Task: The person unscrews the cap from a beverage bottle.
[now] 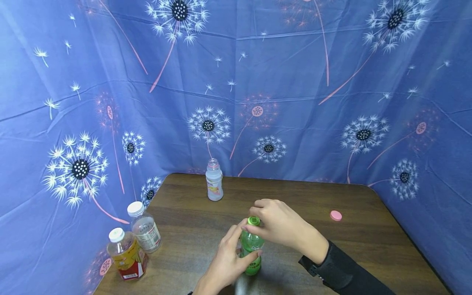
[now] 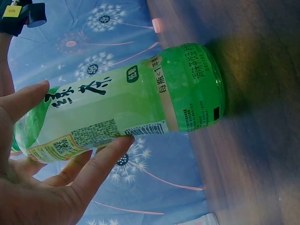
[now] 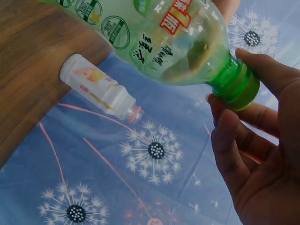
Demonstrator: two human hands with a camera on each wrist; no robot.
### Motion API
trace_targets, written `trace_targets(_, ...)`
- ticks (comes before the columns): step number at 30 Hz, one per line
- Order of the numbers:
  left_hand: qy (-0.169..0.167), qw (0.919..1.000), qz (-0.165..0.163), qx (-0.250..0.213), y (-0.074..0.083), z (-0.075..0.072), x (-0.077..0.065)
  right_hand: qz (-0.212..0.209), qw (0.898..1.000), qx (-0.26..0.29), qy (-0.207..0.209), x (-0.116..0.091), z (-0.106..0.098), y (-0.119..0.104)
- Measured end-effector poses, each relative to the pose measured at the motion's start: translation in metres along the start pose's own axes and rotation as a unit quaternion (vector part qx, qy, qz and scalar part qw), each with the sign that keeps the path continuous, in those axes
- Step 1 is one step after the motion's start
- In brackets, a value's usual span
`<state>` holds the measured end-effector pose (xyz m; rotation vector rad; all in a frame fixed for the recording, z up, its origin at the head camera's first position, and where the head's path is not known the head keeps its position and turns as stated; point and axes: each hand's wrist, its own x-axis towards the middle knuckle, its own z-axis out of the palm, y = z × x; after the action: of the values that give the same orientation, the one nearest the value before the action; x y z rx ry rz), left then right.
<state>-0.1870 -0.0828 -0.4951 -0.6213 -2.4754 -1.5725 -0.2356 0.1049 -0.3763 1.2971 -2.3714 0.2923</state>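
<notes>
A green plastic tea bottle (image 1: 252, 241) stands upright at the front middle of the wooden table. My left hand (image 1: 228, 259) holds it round the body, thumb on one side and fingers on the other, as the left wrist view of the label (image 2: 110, 105) shows. At the top, my right hand (image 1: 282, 226) pinches the green cap (image 3: 243, 91) between thumb and fingers. The cap sits on the bottle's neck. Part of the bottle is hidden behind both hands in the head view.
An uncapped white-labelled bottle (image 1: 214, 182) stands at the table's back. A pink cap (image 1: 336, 215) lies to the right. Two white-capped bottles, one clear (image 1: 147, 233) and one with a yellow-red label (image 1: 129, 258), stand at the left edge. Blue dandelion-print cloth (image 1: 236, 82) surrounds the table (image 1: 295, 196).
</notes>
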Motion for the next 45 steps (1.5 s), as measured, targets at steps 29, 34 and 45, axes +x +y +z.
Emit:
trace_targets(29, -0.02, 0.999, -0.016, -0.036, 0.002, -0.001, 0.0, -0.114, 0.965, 0.206, -0.115, -0.005, -0.025, 0.025)
trace_targets(34, -0.025, 0.9984, -0.027, -0.042, 0.002, 0.0, -0.001, -0.104, 0.969, 0.193, -0.111, -0.006, -0.023, 0.024)
trace_targets(45, -0.019, 0.9989, -0.022, -0.036, 0.003, 0.0, -0.001, -0.063, 0.989, 0.109, -0.076, -0.006, -0.018, 0.012)
